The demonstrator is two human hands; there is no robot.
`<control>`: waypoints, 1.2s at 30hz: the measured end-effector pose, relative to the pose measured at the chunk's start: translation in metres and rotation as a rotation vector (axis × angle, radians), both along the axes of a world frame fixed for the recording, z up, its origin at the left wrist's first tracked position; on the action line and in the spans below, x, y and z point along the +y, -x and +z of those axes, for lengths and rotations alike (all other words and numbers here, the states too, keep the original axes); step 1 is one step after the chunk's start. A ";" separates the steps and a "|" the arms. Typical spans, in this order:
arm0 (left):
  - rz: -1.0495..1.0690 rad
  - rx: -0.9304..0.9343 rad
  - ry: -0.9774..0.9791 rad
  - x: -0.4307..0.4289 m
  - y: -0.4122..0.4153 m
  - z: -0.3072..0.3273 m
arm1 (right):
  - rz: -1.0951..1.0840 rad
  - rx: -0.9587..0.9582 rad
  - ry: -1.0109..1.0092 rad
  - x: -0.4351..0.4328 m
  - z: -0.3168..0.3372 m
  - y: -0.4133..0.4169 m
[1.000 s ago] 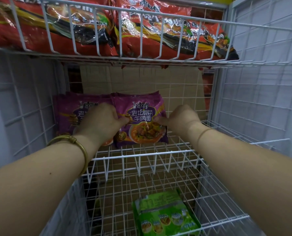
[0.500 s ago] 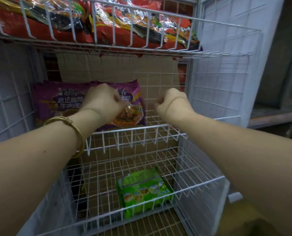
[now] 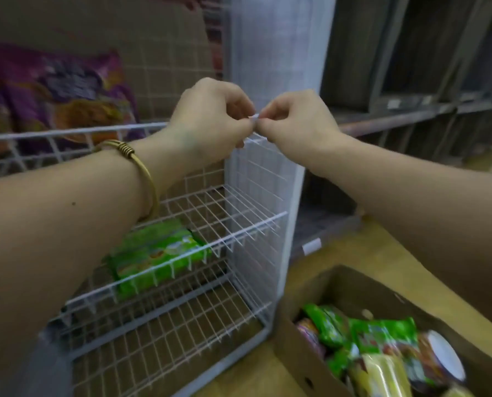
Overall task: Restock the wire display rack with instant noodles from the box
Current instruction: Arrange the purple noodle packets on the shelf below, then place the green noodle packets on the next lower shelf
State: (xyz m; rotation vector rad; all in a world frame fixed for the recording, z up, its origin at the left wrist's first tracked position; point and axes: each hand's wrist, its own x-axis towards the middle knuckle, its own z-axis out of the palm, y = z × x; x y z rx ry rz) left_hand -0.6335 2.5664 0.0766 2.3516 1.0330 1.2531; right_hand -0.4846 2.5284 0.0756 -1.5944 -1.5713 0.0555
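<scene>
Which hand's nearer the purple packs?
Left. The left hand is just right of the purple packs. The right hand sits farther right, beyond the left. Both seem to pinch a white scrap between them.

Dark shelving [image 3: 428, 81] at right — blurred, perhaps wooden; tan floor [image 3: 239, 379].

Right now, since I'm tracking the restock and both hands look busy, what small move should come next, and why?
Probably drop the right hand to the box and take a green pack. Both it and the left hand only pinch a small white scrap, no noodles, while the box below the right arm holds packs and the wire rack has bare shelf.
</scene>
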 end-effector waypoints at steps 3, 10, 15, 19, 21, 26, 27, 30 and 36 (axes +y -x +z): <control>-0.067 0.025 0.088 -0.007 -0.035 -0.031 | -0.058 -0.006 0.082 -0.017 -0.029 -0.037; -0.198 0.104 0.277 -0.012 -0.099 -0.095 | -0.124 0.060 0.239 -0.049 -0.094 -0.105; -0.284 0.157 0.396 -0.019 -0.143 -0.135 | -0.183 0.113 0.334 -0.071 -0.136 -0.141; -0.318 0.214 0.455 -0.026 -0.179 -0.173 | -0.265 0.147 0.405 -0.088 -0.169 -0.173; -0.345 0.248 0.469 -0.029 -0.195 -0.195 | -0.308 0.161 0.448 -0.095 -0.189 -0.190; -0.381 0.353 0.522 -0.036 -0.228 -0.253 | -0.435 0.189 0.587 -0.108 -0.243 -0.231; -0.384 0.362 0.543 -0.037 -0.235 -0.263 | -0.449 0.199 0.614 -0.111 -0.251 -0.238; -0.392 0.402 0.591 -0.037 -0.252 -0.287 | -0.467 0.257 0.664 -0.117 -0.271 -0.253; -0.387 0.407 0.703 -0.032 -0.285 -0.325 | -0.478 0.244 0.739 -0.118 -0.307 -0.279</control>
